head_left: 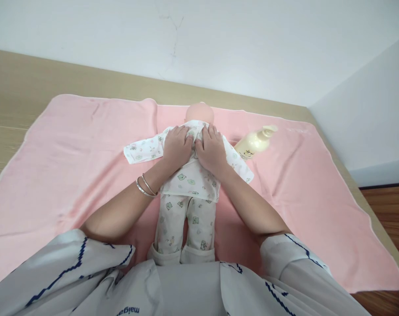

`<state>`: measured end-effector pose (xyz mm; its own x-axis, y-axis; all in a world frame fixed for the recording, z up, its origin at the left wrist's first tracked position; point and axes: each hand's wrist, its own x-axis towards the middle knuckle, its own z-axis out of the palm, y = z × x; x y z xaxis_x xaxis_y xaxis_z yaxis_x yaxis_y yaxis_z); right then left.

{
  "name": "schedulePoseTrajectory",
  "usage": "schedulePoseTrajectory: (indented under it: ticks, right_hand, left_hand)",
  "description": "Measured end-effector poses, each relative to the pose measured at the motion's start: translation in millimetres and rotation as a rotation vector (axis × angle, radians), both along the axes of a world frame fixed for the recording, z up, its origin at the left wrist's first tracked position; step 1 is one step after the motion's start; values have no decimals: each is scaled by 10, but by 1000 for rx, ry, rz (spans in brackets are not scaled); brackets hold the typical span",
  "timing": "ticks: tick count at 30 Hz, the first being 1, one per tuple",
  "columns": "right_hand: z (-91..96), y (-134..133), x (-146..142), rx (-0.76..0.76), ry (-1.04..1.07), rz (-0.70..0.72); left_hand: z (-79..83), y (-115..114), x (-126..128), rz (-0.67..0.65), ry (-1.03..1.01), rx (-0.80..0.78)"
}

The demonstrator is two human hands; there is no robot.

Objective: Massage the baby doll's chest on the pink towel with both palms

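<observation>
One doll [190, 173] wears white printed top [194, 186] and trousers [201, 219], left grip [177, 148] and right grip [212, 149] resting unclenched upon it; one cream pump bottle [255, 144], contents hidden.

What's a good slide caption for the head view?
Left hand and right hand on a doll in printed clothes, pink blanket beneath, pump bottle alongside.

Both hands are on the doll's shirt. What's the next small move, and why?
Probably stroke gently outward: the left hand and right hand rest side by side on the shirt, just below the doll's head, and the shirt looks creased between them.
</observation>
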<state>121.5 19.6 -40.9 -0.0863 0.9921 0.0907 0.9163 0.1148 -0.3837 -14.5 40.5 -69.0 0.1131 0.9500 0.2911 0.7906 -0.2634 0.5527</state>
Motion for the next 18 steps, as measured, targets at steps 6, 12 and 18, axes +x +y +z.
schedulePoseTrajectory:
  ticks: [6,12,18]
  right_hand:
    - [68,-32,-18,-38,-41,-1]
    - [51,-24,-16,-33,-27,-4]
    - [53,93,76,-96,-5,-9]
  left_hand:
    - [10,-6,-3,-25,24,-31]
    - [-20,14,-16,-31,31,2]
    - [52,-83,0,-83,58,-80]
